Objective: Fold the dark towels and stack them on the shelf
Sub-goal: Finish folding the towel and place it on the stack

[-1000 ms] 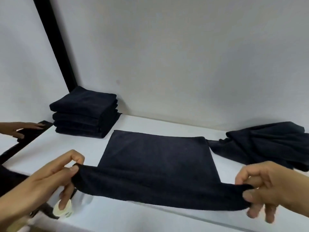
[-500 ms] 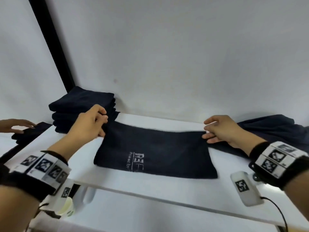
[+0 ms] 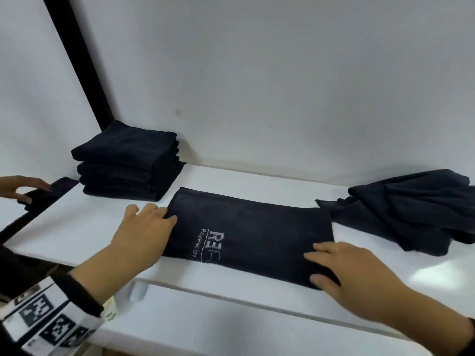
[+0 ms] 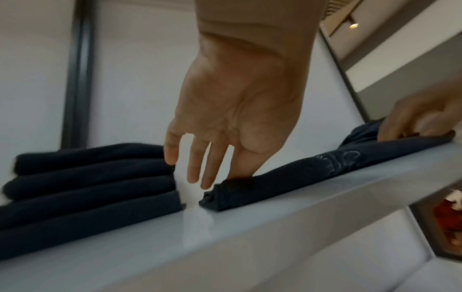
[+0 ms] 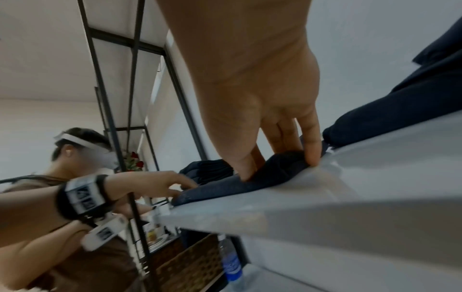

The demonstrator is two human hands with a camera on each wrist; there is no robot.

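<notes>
A dark towel [image 3: 252, 235] with a white logo lies folded in half on the white shelf [image 3: 257, 304]. My left hand [image 3: 159, 214] is at its left short edge. In the left wrist view the left hand [image 4: 217, 177] has straight fingers hanging beside the towel [image 4: 300, 170] while the thumb presses on the edge. My right hand [image 3: 317, 265] is at the towel's near right corner. In the right wrist view the right hand [image 5: 280, 164] pinches bunched cloth [image 5: 225, 189] between thumb and fingers. A stack of folded dark towels [image 3: 126, 163] sits at the back left.
A heap of unfolded dark towels [image 3: 411, 209] lies at the right of the shelf. A black frame post [image 3: 77, 60] rises at the back left, with a white wall behind. Another hand [image 3: 23, 186] rests on dark cloth at the far left. A water bottle [image 5: 231, 260] stands below the shelf.
The lifted near edge was carried over onto the far edge, folding the towel in half. Both hands then moved back, the left to the left edge, the right to the near right corner.
</notes>
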